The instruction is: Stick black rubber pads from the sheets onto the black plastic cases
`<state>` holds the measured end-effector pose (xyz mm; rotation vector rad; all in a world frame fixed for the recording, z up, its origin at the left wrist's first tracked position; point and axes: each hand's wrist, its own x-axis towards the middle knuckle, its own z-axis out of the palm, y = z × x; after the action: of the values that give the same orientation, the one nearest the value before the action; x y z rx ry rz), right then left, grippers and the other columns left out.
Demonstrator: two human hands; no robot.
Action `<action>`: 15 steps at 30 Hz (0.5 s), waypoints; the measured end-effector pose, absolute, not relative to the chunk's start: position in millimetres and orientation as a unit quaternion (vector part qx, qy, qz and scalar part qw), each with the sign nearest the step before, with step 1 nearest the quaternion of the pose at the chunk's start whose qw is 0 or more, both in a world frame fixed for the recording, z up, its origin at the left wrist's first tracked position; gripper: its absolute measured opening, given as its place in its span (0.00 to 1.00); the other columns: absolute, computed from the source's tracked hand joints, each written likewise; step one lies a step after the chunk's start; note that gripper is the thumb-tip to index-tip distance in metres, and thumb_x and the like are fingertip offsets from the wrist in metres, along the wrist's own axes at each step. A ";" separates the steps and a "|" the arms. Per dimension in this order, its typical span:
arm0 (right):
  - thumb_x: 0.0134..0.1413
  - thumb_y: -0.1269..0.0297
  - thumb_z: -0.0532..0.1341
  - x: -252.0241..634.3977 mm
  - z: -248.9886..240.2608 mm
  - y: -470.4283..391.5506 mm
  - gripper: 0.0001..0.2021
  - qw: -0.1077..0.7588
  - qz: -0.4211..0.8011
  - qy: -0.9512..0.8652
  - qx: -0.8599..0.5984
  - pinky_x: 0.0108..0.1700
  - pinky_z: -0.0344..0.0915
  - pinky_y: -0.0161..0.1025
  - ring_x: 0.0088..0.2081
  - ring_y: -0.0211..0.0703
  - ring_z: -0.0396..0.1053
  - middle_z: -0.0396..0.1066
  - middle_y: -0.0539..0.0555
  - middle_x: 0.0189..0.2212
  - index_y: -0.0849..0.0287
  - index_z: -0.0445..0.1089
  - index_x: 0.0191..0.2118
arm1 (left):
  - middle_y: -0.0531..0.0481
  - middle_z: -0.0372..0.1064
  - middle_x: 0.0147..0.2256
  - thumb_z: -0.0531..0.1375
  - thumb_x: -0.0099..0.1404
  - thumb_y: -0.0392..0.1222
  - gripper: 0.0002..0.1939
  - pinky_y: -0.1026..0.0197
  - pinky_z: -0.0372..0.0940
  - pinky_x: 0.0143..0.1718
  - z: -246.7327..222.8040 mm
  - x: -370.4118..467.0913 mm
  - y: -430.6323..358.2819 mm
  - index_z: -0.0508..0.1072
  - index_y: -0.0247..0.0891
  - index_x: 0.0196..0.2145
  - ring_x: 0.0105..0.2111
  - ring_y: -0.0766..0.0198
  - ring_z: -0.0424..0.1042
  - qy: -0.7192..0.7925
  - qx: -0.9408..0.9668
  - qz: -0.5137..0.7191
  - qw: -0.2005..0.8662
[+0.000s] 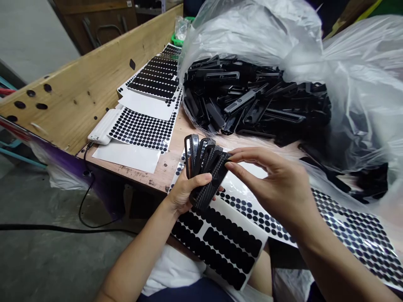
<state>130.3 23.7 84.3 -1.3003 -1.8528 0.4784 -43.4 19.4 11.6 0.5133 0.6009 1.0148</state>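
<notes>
Several black plastic pieces [208,178] with a carbon-fibre pattern fan out in my left hand [185,188], its thumb pressed over the front one. Some show long slots like frames. My right hand [273,180] pinches the upper right corner of the front piece between thumb and forefinger; whether a small sticker is also between those fingertips I cannot tell. Just below the hands, a white sheet of large black round stickers [220,243] lies tilted over my lap, at the table edge. Behind it is a sheet of smaller black dots [252,214].
A clear plastic bag [258,29] spills a heap of similar black pieces [252,96] over the table. More sticker sheets [141,130] lie at left, beside a white device [105,126] with a cable. A wooden side board [94,75] edges the table; a green basket [178,40] stands behind.
</notes>
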 end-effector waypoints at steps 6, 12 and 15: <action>0.55 0.52 0.71 134.1 75.8 25.6 0.31 0.397 0.133 -0.736 -0.532 0.55 0.72 0.58 0.58 0.60 0.68 0.62 0.63 0.61 0.48 0.68 0.64 | 0.47 0.76 0.35 0.75 0.53 0.49 0.28 0.65 0.74 0.25 11.3 -43.8 19.8 0.74 0.33 0.45 0.30 0.60 0.79 0.268 0.242 0.483 0.798; 0.47 0.40 0.72 126.5 61.4 44.0 0.39 0.473 0.430 -0.518 -0.569 0.56 0.71 0.52 0.54 0.53 0.72 0.68 0.60 0.60 0.50 0.64 0.62 | 0.49 0.76 0.30 0.76 0.47 0.50 0.31 0.65 0.72 0.22 17.4 -41.0 17.6 0.72 0.35 0.44 0.25 0.60 0.78 0.327 0.254 0.483 0.772; 0.55 0.33 0.62 111.7 57.7 36.2 0.33 0.459 0.604 -0.437 -0.483 0.49 0.74 0.52 0.47 0.52 0.76 0.77 0.55 0.47 0.49 0.67 0.59 | 0.48 0.77 0.29 0.74 0.50 0.52 0.31 0.63 0.73 0.26 18.8 -45.2 18.3 0.72 0.34 0.46 0.24 0.60 0.77 0.359 0.289 0.475 0.750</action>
<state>111.7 36.2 57.7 -1.1898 -1.0770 1.4868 -45.2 18.3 18.8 0.6310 0.7844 1.0374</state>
